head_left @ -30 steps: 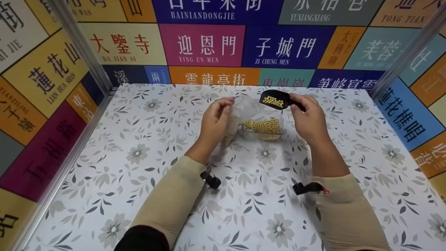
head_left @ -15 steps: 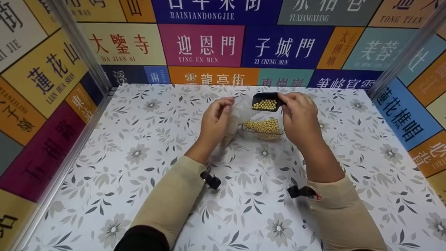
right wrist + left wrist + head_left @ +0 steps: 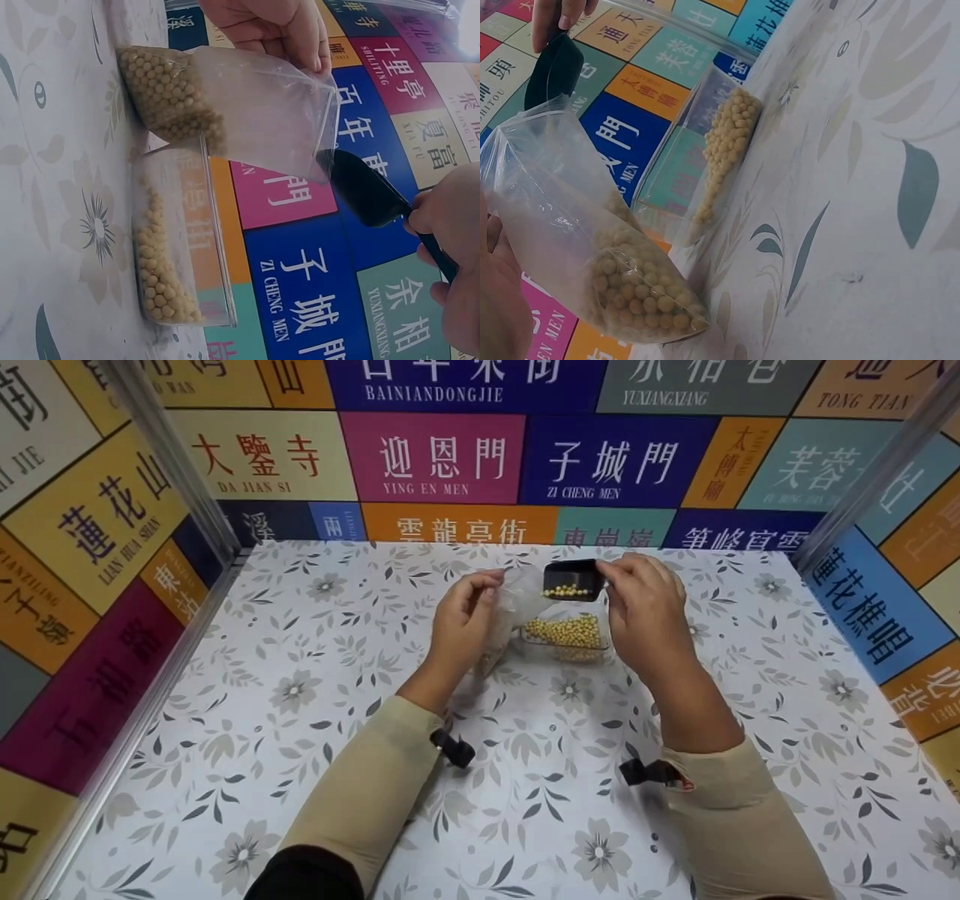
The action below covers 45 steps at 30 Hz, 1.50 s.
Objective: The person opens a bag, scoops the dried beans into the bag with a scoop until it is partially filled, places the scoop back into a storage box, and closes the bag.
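My left hand (image 3: pixel 461 619) pinches the rim of a clear plastic bag (image 3: pixel 555 187), which stands upright with yellow soybeans (image 3: pixel 641 292) in its bottom. By its handle, my right hand (image 3: pixel 649 615) holds a black scoop (image 3: pixel 571 575). The scoop tilts toward the bag, its lip at the bag's mouth in the right wrist view, and some soybeans lie along its lower edge. Beside the bag, below the scoop, a clear plastic box (image 3: pixel 218 232) sits on the table with more soybeans (image 3: pixel 566 628) heaped to one side.
The table (image 3: pixel 525 810) has a white cover printed with grey flowers and leaves. Behind it and at both sides stand panels (image 3: pixel 435 457) with coloured, lettered blocks. Clear corner strips (image 3: pixel 187 457) run up where the panels meet.
My right hand has moved left with the scoop, bringing it to the bag's mouth and tilting it. Fewer soybeans show in the scoop now. My left hand and the bag have kept their place.
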{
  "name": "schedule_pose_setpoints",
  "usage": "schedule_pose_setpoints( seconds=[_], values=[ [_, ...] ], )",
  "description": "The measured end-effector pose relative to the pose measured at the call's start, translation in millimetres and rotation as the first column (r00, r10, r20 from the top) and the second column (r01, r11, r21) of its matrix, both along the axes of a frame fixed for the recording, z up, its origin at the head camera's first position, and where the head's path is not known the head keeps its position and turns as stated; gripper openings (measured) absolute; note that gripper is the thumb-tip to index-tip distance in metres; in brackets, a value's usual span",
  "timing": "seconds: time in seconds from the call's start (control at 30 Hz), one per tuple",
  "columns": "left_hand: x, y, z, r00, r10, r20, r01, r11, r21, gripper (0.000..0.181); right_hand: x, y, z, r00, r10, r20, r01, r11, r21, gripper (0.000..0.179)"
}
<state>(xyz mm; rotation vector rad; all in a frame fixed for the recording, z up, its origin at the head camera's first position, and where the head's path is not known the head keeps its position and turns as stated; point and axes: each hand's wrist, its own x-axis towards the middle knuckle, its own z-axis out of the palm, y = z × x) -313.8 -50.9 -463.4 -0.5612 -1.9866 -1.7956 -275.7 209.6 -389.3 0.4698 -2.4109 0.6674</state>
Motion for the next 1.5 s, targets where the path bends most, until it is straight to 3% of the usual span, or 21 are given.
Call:
schedule_pose_setpoints(
  seconds=[0.17,0.37,0.5,0.67,1.0,1.3,1.5],
  values=[
    [0.1,0.2,0.7,1.0,0.01,0.0,-0.01,1.0,-0.002,0.017,1.7,-2.3,1.1,0.999,-0.003,-0.046,0.004,1.0,0.024,0.031],
    [-0.3,0.3,0.3,1.0,0.016,0.002,-0.016,1.0,0.006,0.016,0.0,-1.1,-0.9,0.999,-0.02,-0.025,0.019,1.0,-0.023,0.033],
    [-0.1,0.8,0.5,1.0,0.011,0.011,-0.012,1.0,0.013,0.016,-6.6,7.4,-5.2,0.997,-0.058,0.059,0.064,0.993,-0.104,0.035],
    [0.7,0.7,1.6,1.0,0.009,0.016,-0.009,1.0,0.011,0.017,-17.9,21.5,-13.1,0.974,-0.107,0.202,0.139,0.978,-0.153,0.038],
    [1.6,0.1,2.1,1.0,0.025,0.001,-0.025,0.999,-0.031,0.017,-32.4,28.5,-35.1,0.916,-0.12,0.382,0.138,0.99,-0.02,0.04],
    [2.1,-0.1,2.1,0.999,0.036,0.015,-0.035,0.999,-0.033,0.016,-37.3,26.2,-50.7,0.894,-0.139,0.426,0.094,0.988,0.124,0.039],
    [2.0,0.5,2.5,0.999,0.034,0.021,-0.034,0.999,-0.026,0.017,-35.8,19.9,-51.8,0.895,-0.167,0.414,0.089,0.975,0.202,0.037]
  ],
)
